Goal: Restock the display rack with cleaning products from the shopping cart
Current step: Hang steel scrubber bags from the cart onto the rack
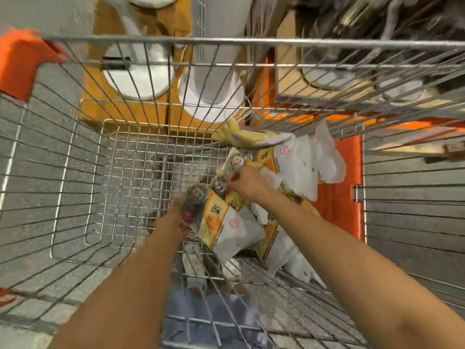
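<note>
View from above into a wire shopping cart (75,187) with orange corner guards; both bare arms reach down into it; the packets (221,222), yellow and white bags of steel scourers, lie heaped on the cart floor toward its right side, some leaning against the right wall beside an orange panel (337,197); the right hand (245,181) is over the heap, its fingers curled and pinching the top of one dark scourer pack (221,185); the left hand (176,220) is lower and to the left, at the edge of the heap, touching a packet, but it is blurred and I cannot tell whether its fingers grip anything; one yellow packet (251,136) lies higher up across the far right corner of the cart; beyond the cart's front wall stand white round-based appliances (211,94) on a brown board; the floor under the cart is grey.
</note>
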`<action>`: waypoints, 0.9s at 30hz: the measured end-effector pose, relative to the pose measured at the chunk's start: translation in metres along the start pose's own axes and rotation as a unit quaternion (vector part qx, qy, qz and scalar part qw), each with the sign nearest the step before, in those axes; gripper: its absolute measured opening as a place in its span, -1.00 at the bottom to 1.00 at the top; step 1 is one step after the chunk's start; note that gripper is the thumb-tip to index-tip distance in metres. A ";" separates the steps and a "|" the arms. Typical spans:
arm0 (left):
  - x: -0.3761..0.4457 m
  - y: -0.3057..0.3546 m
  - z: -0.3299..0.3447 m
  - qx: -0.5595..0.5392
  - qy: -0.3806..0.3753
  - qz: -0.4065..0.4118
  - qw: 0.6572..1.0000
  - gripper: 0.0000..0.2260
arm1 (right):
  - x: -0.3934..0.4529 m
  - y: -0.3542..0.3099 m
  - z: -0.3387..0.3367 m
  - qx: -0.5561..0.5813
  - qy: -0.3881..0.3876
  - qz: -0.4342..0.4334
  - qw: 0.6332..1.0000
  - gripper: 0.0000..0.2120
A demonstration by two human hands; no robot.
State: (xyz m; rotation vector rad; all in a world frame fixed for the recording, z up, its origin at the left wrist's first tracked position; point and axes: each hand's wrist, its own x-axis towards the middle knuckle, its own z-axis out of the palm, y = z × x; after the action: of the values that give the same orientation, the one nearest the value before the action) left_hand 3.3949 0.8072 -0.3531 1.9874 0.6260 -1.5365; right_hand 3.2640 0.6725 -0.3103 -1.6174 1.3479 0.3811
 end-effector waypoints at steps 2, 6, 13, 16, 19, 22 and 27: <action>0.008 -0.004 0.011 -0.012 -0.031 -0.016 0.999 -0.39 | 0.019 0.004 0.015 -0.047 -0.036 0.006 0.998 -0.68; 0.034 -0.014 0.025 -0.026 -0.094 -0.024 0.995 -0.40 | 0.039 0.023 0.047 -0.034 -0.079 0.016 0.996 -0.69; 0.064 -0.033 0.021 -0.022 -0.089 -0.054 0.994 -0.38 | 0.046 0.040 0.074 0.049 -0.115 0.047 0.991 -0.78; 0.063 -0.033 0.020 -0.063 -0.144 -0.056 0.986 -0.63 | 0.041 0.043 0.088 0.069 -0.134 0.076 0.986 -0.63; 0.046 -0.023 0.019 -0.053 -0.175 -0.036 0.983 -0.65 | 0.027 0.038 0.085 0.082 -0.106 0.080 0.988 -0.64; 0.007 -0.002 0.023 -0.020 -0.182 0.023 0.983 -0.57 | 0.008 0.019 0.048 0.075 -0.097 0.038 0.992 -0.70; -0.076 0.049 0.013 -0.057 -0.290 0.156 0.943 -0.59 | -0.041 -0.040 -0.051 0.111 -0.075 -0.039 0.990 -0.83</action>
State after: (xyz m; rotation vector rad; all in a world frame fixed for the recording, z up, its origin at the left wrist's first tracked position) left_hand 3.3995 0.7602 -0.2754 1.3604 0.1414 -1.7171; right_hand 3.2688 0.6521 -0.2358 -1.4236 1.1667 0.2872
